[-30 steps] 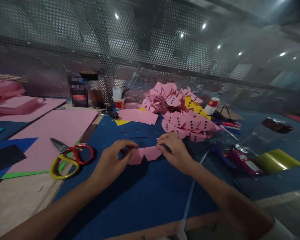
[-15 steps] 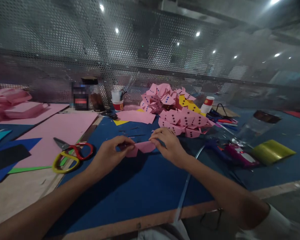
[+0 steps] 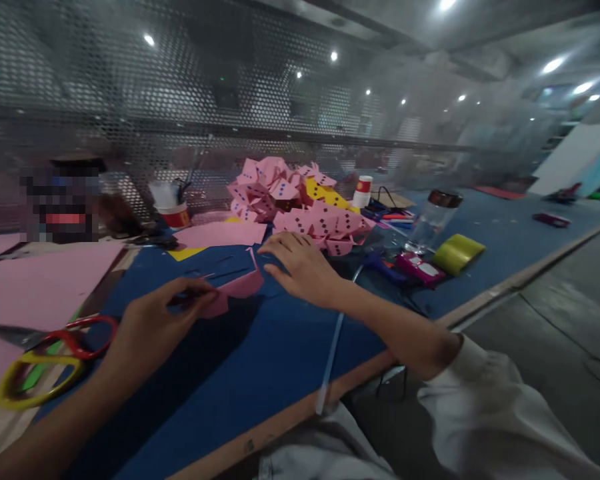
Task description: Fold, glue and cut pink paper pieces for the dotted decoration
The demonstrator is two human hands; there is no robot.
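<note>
A folded strip of pink paper (image 3: 241,285) is pinched at its near left end between the thumb and fingers of my left hand (image 3: 167,317). Its far end sticks out to the right above the blue table, with a thin flap standing up. My right hand (image 3: 303,267) hovers just right of that flap, apart from the paper, fingers stretched and thumb spread. Beyond it lies a pile of pink paper pieces with dark diamond marks (image 3: 325,223). Scissors with red and yellow handles (image 3: 75,340) rest beside my left forearm.
Flat pink sheets (image 3: 45,273) lie at the left. Paper cups (image 3: 175,217) with tools stand at the back. To the right are a glue gun (image 3: 387,267), a magenta device (image 3: 420,268), a roll of yellow tape (image 3: 459,253) and a clear bottle (image 3: 433,217). A pale cord (image 3: 336,340) crosses the table edge.
My right hand has let go of the pink paper's right end and opened. The left hand still holds the paper. The view has turned to the right.
</note>
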